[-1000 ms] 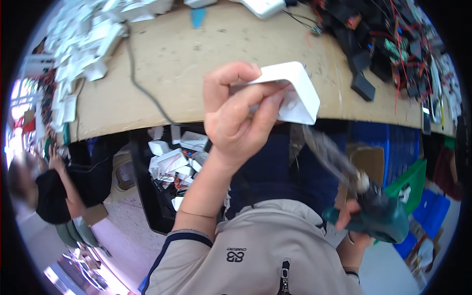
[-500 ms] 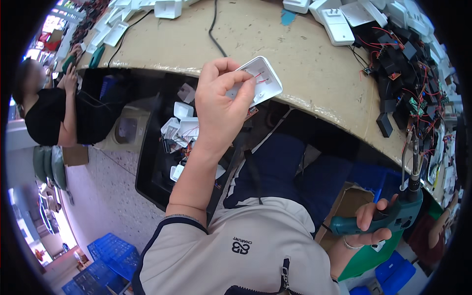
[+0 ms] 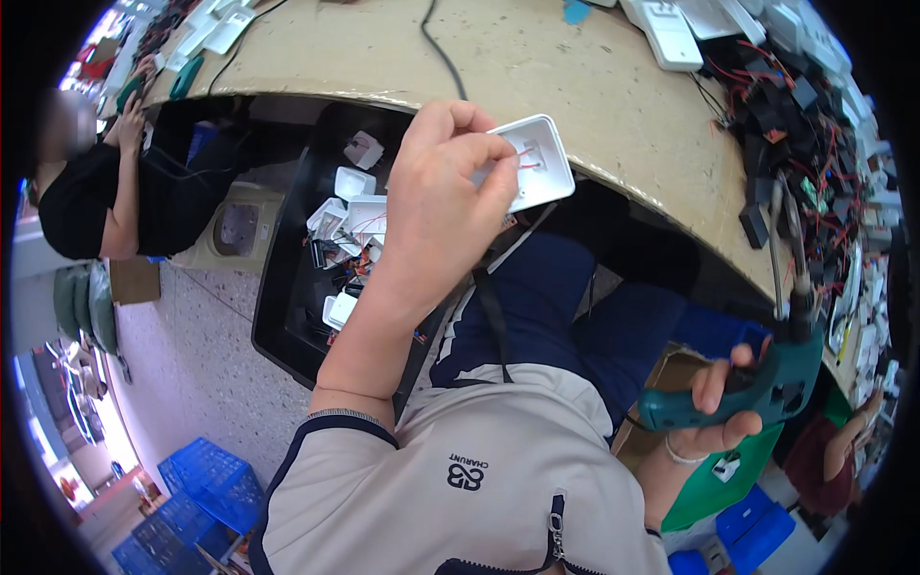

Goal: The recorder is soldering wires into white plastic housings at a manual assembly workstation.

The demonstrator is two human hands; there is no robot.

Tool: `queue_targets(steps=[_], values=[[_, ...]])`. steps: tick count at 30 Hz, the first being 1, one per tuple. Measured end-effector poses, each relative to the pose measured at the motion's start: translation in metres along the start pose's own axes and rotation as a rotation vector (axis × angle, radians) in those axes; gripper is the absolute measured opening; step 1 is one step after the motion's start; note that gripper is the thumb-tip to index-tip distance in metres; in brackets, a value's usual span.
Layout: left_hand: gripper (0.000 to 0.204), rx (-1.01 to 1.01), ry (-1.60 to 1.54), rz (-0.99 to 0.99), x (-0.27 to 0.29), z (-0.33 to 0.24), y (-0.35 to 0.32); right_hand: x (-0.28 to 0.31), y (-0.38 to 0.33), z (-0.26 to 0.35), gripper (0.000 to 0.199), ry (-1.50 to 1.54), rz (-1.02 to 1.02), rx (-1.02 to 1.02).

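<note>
Our left hand [image 3: 446,187] pinches a white shell [image 3: 554,172], red wires [image 3: 530,167] beside its fingertips [image 3: 505,151]. Our right hand [image 3: 714,414] curls round a green tool [image 3: 797,379].

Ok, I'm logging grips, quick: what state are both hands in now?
Left hand: closed, holding a white plastic casing.
Right hand: closed, holding a green pistol-shaped tool.

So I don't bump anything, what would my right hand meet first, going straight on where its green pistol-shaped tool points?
Your right hand, tool first, would probably meet the pile of black boxes and red wires; depth is unclear.
</note>
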State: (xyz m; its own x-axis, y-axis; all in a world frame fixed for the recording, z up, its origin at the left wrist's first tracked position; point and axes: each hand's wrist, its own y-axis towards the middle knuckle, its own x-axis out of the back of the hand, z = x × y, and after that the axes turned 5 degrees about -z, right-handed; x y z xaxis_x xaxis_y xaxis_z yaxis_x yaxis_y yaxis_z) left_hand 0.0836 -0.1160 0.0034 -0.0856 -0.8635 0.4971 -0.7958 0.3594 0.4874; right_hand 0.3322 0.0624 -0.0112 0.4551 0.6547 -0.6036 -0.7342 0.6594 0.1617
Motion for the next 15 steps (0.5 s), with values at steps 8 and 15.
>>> queue_targets(steps=[8,15], values=[[0.013,-0.359,-0.032,0.095,-0.037,-0.048,-0.020,-0.059,0.042,-0.022,0.064,-0.510,-0.292,0.105],[0.015,-0.541,-0.034,0.156,-0.067,-0.062,-0.031,-0.051,0.048,-0.022,0.055,-0.609,-0.299,0.166]])
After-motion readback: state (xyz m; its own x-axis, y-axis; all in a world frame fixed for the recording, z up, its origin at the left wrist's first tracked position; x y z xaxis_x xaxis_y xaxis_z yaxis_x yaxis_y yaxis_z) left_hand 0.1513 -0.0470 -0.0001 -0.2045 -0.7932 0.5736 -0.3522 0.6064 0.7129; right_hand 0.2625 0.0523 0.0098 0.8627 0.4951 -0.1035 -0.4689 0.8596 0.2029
